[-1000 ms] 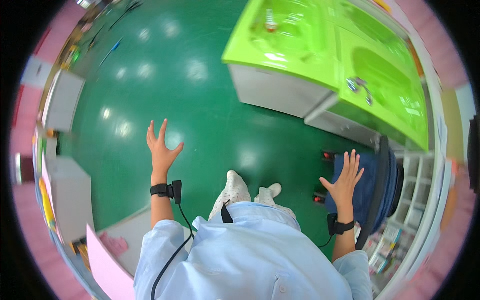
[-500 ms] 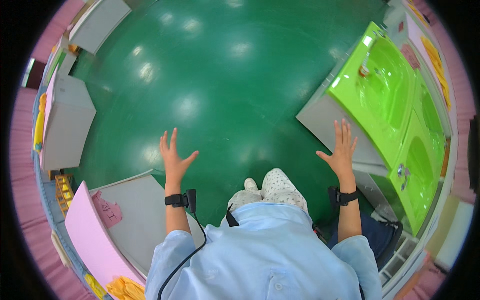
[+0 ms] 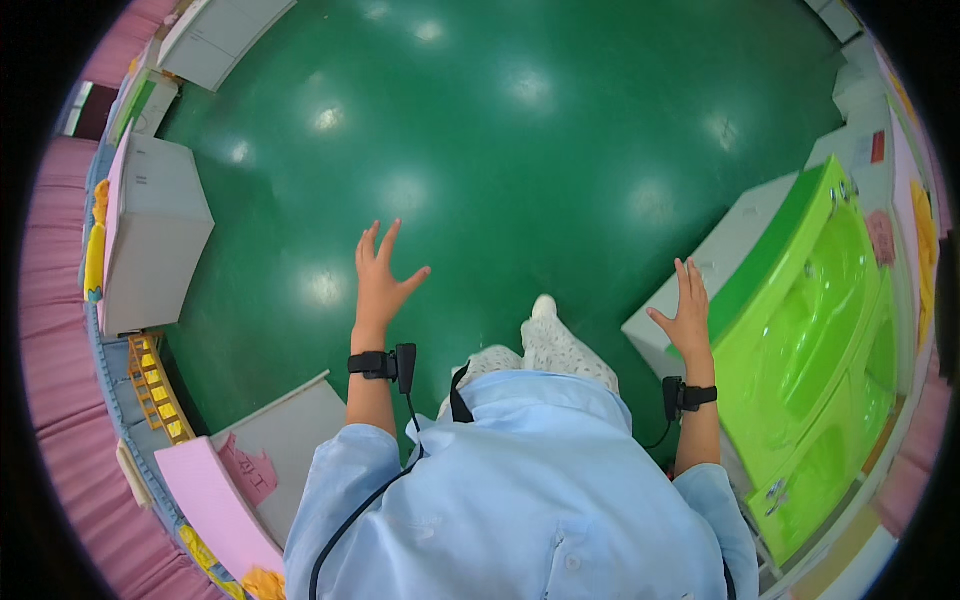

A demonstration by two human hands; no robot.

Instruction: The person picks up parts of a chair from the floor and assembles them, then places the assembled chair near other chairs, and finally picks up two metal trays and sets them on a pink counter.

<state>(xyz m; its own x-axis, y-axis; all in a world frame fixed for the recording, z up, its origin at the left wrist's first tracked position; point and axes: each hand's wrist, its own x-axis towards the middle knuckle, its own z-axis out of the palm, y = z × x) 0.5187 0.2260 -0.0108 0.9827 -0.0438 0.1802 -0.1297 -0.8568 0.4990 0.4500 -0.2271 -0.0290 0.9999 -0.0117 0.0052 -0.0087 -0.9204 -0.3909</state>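
Grey cabinet, far left of the green sink unit, with the glossy green floor between them. Left hand: fingers spread wide, empty, raised over bare floor, well apart from the sink unit. Right hand: open, fingers loosely together, empty, just beside the unit's grey corner; judged best kept level and steady, palm clear of that edge.
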